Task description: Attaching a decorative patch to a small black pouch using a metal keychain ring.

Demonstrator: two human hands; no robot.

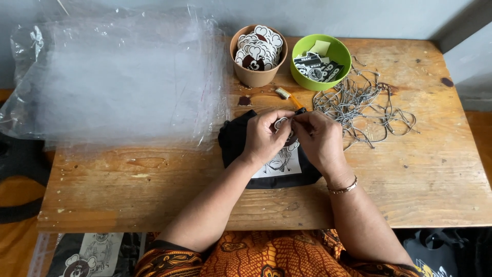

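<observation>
Orange-and-brown patterned cloth (266, 256) covers the person's lap at the bottom edge, just under the near rim of the scuffed wooden worktop (154, 190). Both forearms reach up over it to the middle, where the left hand (264, 138) and the right hand (320, 141) meet above a folded black fabric piece with a white printed panel (282, 166).

Between the fingers of both hands sits a small white die-cut tag with dark markings (281, 123), pinched at its edge by thumb and forefinger on each side, so both hands are clenched on it. It is mostly hidden; only a rounded white corner shows, held just above the black fabric. A thin bead bracelet (344, 188) circles the right wrist.

Behind the hands stand a tan round cup filled with white-and-brown cut-out tags (258, 54) and a lime-green bowl of black-and-white printed cards (321, 61), side by side. A tangle of grey ball chains (359, 105) spreads to their right, and a small orange-handled brush (288, 96) lies just beyond the fingers. A heap of clear plastic bags (118, 77) fills the left side of the worktop.
</observation>
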